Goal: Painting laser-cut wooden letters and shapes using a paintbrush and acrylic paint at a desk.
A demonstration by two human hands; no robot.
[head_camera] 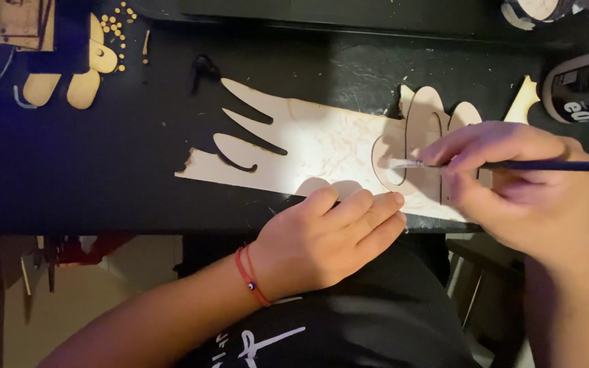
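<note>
Nearest to me, my left hand [322,238] lay palm down on the near edge of the black table [103,177], fingers close together and flat, pressing the near rim of the thin wooden cut-out sheet [322,146]; a red cord bracelet [250,278] circled that wrist. Just to the right, my right hand [519,184] pinched a thin paintbrush [533,165] between thumb and fingertips, its pale bristle tip touching the oval wooden pieces [424,136] stacked on the sheet's right end. The sheet ran leftward across the middle of the table, with curved slots cut out of it. Farther off, a white bottle [584,85] lay at the far right, and small wooden shapes [80,78] sat at the far left.
</note>
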